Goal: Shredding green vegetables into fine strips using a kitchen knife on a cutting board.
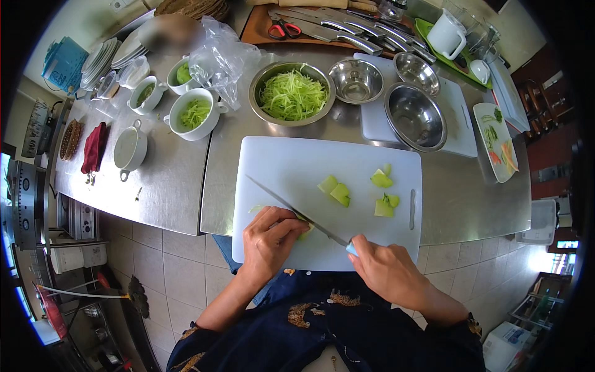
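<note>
A white plastic cutting board lies before me at the steel table's near edge. My right hand grips the light-blue handle of a kitchen knife, whose blade points up and left across the board. With curled fingers my left hand presses a pale green piece on the board, against the blade; the fingers partly hide it. Further right on the board lie green chunks, with more near the handle slot. Behind the board stands a steel bowl full of green shreds.
Steel bowls and a second white board stand behind right, with a garnish plate beyond. Several knives and red-handled scissors lie on a wooden tray at the back. White handled bowls and a clear plastic bag are at left.
</note>
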